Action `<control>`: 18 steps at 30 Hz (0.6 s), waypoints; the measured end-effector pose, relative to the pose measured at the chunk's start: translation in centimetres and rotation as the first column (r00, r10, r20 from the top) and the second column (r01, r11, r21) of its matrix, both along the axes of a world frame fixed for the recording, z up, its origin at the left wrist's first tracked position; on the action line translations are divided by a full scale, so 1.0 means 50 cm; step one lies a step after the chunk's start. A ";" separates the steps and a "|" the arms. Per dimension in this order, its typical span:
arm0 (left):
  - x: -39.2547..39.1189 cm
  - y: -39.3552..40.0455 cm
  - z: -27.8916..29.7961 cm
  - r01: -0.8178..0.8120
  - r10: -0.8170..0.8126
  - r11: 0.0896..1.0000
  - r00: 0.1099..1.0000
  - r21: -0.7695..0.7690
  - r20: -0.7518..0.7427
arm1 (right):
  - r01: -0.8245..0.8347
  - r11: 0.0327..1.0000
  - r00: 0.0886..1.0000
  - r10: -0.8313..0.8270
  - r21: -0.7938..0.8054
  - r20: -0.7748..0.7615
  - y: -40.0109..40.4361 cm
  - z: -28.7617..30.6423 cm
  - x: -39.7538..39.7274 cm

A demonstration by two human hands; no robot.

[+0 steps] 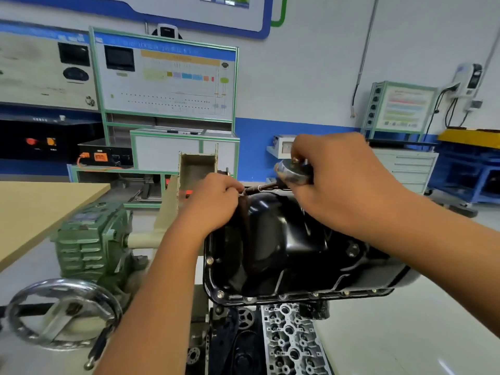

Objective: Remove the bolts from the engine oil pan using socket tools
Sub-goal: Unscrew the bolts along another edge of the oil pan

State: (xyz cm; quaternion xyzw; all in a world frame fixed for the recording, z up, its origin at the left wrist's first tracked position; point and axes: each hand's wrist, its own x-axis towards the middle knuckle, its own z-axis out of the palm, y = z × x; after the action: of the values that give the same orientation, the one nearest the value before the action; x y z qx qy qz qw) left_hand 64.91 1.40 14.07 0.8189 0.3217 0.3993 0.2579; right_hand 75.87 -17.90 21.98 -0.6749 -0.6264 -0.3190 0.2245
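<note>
Handwheel [63, 313]: shiny chrome, spoked, on a ribbed green gearbox [93, 236] at far left.
Left hand [213, 204]: fingers curled together, pinching something small at the pan's far rim; what it is cannot be told.
Pan [281, 247]: glossy black pressed steel, domed, at centre on the upturned engine, between both hands.
Bolts [220, 294]: small bright heads along the near flange, still seated.
Tool [293, 173]: dark, blurred, above the far rim.
Right hand [343, 182]: fingers wrapped round the tool.
Advice: likely keep the socket square on the bolt and steady it while turning.
</note>
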 end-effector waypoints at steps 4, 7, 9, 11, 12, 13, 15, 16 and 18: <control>-0.010 -0.005 -0.009 0.043 -0.037 0.995 0.997 -0.095 0.068 | 0.127 0.992 0.990 -0.126 -0.013 0.054 0.013 0.002 0.009; -0.027 -0.002 -0.009 0.166 -0.127 0.949 0.979 -0.267 0.158 | -0.042 0.999 0.999 0.042 -0.011 -0.021 0.005 0.013 0.005; -0.042 -0.002 -0.007 0.245 -0.185 0.879 0.966 -0.409 0.183 | -0.119 0.993 0.993 0.118 -0.029 -0.019 0.000 0.012 -0.004; -0.056 0.003 -0.008 0.299 -0.247 0.792 0.954 -0.533 0.169 | -0.083 0.996 0.997 0.082 -0.041 -0.006 0.003 0.001 -0.008; -0.063 0.005 -0.007 0.323 -0.279 0.748 0.946 -0.580 0.167 | -0.031 0.999 0.999 0.031 -0.042 0.006 0.007 -0.004 -0.006; -0.067 0.008 -0.006 0.347 -0.308 0.710 0.936 -0.613 0.173 | 0.022 0.999 1.000 -0.021 -0.048 0.024 0.011 -0.005 -0.005; -0.072 0.012 -0.005 0.381 -0.343 0.660 0.920 -0.647 0.192 | 0.039 0.997 0.999 -0.036 -0.066 0.040 0.015 -0.002 -0.004; -0.072 0.013 -0.005 0.390 -0.351 0.647 0.915 -0.656 0.198 | 0.015 0.997 1.000 -0.013 -0.078 0.024 0.016 0.000 -0.006; -0.073 0.014 -0.003 0.401 -0.365 0.635 0.909 -0.660 0.202 | -0.048 0.996 0.999 0.047 -0.078 -0.018 0.014 0.004 -0.013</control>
State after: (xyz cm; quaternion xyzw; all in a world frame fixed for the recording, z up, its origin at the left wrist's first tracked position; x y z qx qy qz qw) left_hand 61.25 2.09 13.92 0.7028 0.2591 0.2071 0.6293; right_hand 75.21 -17.21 22.19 -0.6706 -0.6524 -0.2835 0.2105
